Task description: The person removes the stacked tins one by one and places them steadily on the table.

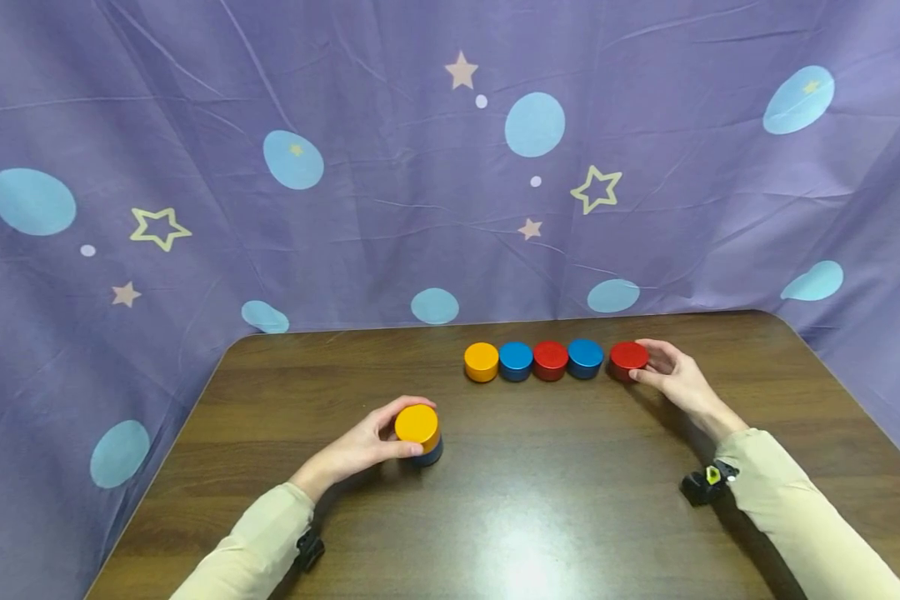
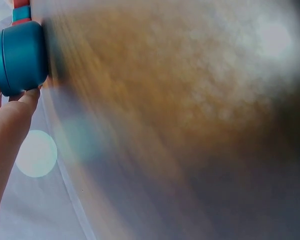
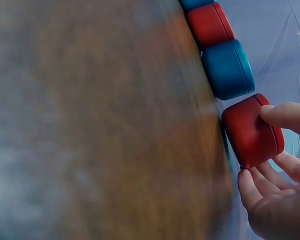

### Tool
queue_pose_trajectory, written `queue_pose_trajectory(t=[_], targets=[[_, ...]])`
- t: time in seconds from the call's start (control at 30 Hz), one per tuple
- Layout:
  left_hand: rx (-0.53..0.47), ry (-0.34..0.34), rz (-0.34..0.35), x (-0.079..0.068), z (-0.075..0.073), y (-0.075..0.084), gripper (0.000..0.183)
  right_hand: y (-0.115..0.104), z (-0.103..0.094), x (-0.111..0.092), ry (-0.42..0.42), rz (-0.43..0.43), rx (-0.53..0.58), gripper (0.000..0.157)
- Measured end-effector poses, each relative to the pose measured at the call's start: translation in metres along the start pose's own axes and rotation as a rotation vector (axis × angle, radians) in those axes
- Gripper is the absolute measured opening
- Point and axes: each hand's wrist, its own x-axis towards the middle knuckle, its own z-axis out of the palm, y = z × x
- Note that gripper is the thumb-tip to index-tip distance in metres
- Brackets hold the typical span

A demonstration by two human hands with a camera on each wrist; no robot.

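Note:
My left hand (image 1: 367, 439) grips a short round yellow tin (image 1: 417, 425), its thumb in front and fingers behind. Directly under that tin is a dark blue tin (image 1: 429, 454), which appears teal (image 2: 25, 57) in the left wrist view, with a fingertip against its side. Far to the right, my right hand (image 1: 678, 379) pinches a red tin (image 1: 628, 357) between thumb and fingers. This red tin looks slightly tilted in the right wrist view, and a small gap parts it from the neighbouring blue tin (image 1: 585, 358). Whether its base touches the table cannot be told.
Left of that blue tin, a row continues along the table's (image 1: 330, 367) back with a red tin (image 1: 551, 360), another blue tin (image 1: 516, 361) and a yellow tin (image 1: 482, 362). A purple patterned curtain (image 1: 390, 167) hangs behind the back edge.

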Motion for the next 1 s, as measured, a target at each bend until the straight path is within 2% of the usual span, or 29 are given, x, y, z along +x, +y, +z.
queue_pose_trajectory(t=[0.2,0.53,1.0], targets=[[-0.007,-0.001,0.004,0.0002,0.0001,-0.0003,0.055,0.0025,-0.0015,0.0086,-0.064,0.02,-0.008,0.06],[-0.004,-0.002,-0.008,0.0,0.0005,0.0022,0.055,0.0041,-0.0025,0.0109,-0.122,0.018,0.018,0.061],[0.003,-0.005,-0.007,0.0,0.0001,0.0014,0.056,0.0027,-0.0031,0.0111,-0.145,0.025,-0.006,0.062]])
